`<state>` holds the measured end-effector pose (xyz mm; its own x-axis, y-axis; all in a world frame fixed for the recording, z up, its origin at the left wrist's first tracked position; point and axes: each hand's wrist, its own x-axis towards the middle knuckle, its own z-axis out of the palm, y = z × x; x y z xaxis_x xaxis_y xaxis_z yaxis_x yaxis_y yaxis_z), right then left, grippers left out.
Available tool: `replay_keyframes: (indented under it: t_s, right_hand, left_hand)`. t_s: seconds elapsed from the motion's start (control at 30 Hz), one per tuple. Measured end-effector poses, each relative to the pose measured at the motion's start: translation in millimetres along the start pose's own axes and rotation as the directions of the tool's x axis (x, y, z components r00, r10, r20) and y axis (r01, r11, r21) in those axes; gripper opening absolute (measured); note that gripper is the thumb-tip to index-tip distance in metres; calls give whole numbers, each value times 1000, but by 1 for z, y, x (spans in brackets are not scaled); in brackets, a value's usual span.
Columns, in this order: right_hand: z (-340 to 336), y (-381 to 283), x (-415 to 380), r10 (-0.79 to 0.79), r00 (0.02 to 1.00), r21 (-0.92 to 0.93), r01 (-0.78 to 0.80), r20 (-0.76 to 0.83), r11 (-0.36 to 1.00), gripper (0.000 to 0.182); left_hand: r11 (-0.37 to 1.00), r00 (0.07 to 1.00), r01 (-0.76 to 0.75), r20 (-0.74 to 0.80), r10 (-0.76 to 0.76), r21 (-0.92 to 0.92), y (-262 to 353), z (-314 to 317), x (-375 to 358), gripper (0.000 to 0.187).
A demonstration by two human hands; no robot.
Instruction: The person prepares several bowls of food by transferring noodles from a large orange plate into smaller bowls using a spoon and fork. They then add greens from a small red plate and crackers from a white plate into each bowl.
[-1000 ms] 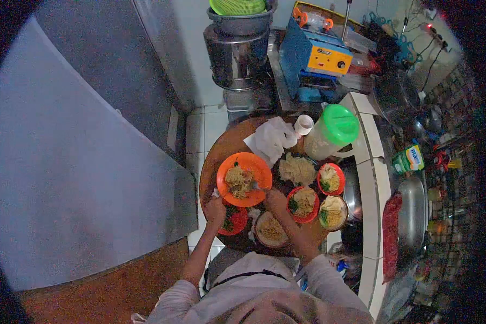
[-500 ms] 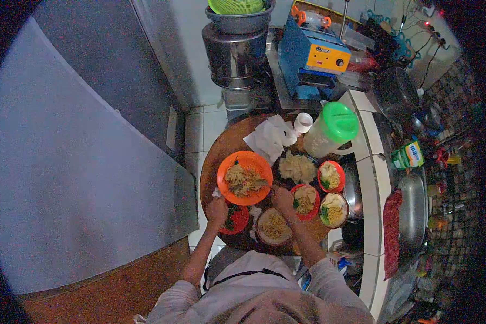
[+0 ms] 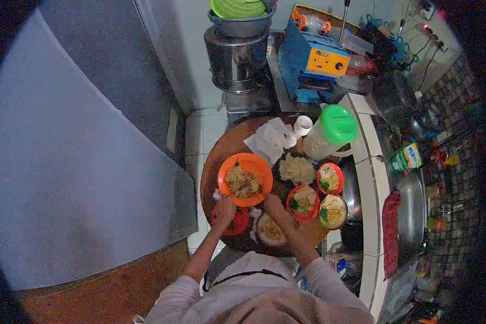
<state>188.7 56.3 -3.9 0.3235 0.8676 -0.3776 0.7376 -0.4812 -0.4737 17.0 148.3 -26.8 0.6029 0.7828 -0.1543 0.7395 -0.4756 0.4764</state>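
A wide orange bowl (image 3: 264, 168) with noodles (image 3: 242, 178) and a bit of green in it stands on the round table. My left hand (image 3: 224, 208) is closed at its near-left rim, seemingly gripping the edge, above a red bowl (image 3: 241, 222) of greens. Closed at the near-right rim, my right hand (image 3: 274, 206) holds what looks like a spoon, its end in the noodles; the handle is mostly hidden by the fingers. Below the right wrist sits a pale bowl of noodles (image 3: 270, 231). A red bowl of noodles and greens (image 3: 303, 204) is just to the right.
Two more noodle bowls, one red (image 3: 330, 178) and one pale (image 3: 333, 211), stand at the table's right. Behind are pale wrappers (image 3: 297, 168), white paper (image 3: 269, 139), a white cup (image 3: 303, 125) and a green-lidded jug (image 3: 337, 127). A tiled ledge (image 3: 368, 141) borders the right.
My right hand has come left and nearer to me along the orange bowl's rim, shifting the noodles. My left hand has moved slightly right. The bowl itself has hardly moved.
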Motion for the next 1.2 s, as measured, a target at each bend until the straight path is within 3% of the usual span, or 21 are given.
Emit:
replay_keyframes:
  t_s: [0.07,0.13,0.17,0.23,0.27,0.3,0.37,0.43,0.5,0.53,0.63,0.67,0.73,0.83,0.9,0.97,1.03,1.13,1.2]
  right_hand:
    - [58,44,28,7,1000,-37,-7,-9,999,30]
    - [111,90,53,100,987,355,-48,-129,933,27]
    - [108,95,51,99,987,357,-47,-130,933,27]
    - [89,91,44,-76,994,519,106,-78,848,27]
    - [84,82,39,-81,994,518,109,-75,848,27]
    - [73,62,30,10,989,498,66,-147,864,26]
    - [40,30,12,98,971,480,20,-220,877,26]
    - [11,11,4,196,981,567,-157,-7,809,26]
    - [8,15,4,138,986,553,-66,-91,831,25]
    - [7,16,5,76,983,529,26,-170,848,25]
    - [6,18,10,39,968,513,97,-248,853,25]
    - [4,19,14,38,968,514,98,-249,852,25]
    - [-2,20,21,166,985,472,-122,-51,873,25]
    - [-16,14,11,75,994,635,-6,-83,773,26]
    - [11,37,31,49,990,659,52,-133,750,27]
    - [7,34,28,23,982,680,112,-187,725,28]
    - [-39,-4,-1,77,981,561,37,-179,827,29]
    - [-48,-1,7,68,991,468,-5,-118,884,29]
    - [-61,-9,-2,38,988,488,41,-151,872,28]
  left_hand:
    - [999,999,35,-32,-35,-12,-2,10,2,19]
    - [997,996,70,-62,-72,-22,0,10,1,21]
    - [997,996,72,-54,-74,-30,2,6,-1,19]
    - [996,995,78,-52,-80,-36,0,3,-1,18]
    - [999,997,32,-65,-30,23,-3,5,-3,18]
    - [996,997,-13,-74,19,83,-6,7,-5,17]
    - [996,999,34,-36,-31,84,-3,2,-5,18]
    - [993,997,74,6,-75,90,10,-18,-7,19]
    - [975,970,176,-145,-195,-135,28,-41,-16,23]
    - [976,971,173,-144,-192,-133,25,-40,-16,23]
    - [992,986,90,-134,-101,-85,8,-29,-10,25]
    - [995,986,86,-140,-92,-47,3,-25,-8,25]
    - [997,986,82,-146,-83,-8,10,-34,-10,26]
    - [991,971,88,-211,-108,-101,16,-44,-15,25]
    - [993,960,-19,-281,-16,-120,12,-44,-16,23]
    - [995,972,26,-231,-49,-100,19,-57,-17,23]
    - [994,980,72,-182,-85,-78,26,-67,-18,22]
    - [993,968,44,-240,-70,-112,29,-71,-19,22]
    - [987,932,-47,-361,-11,-150,30,-75,-19,22]
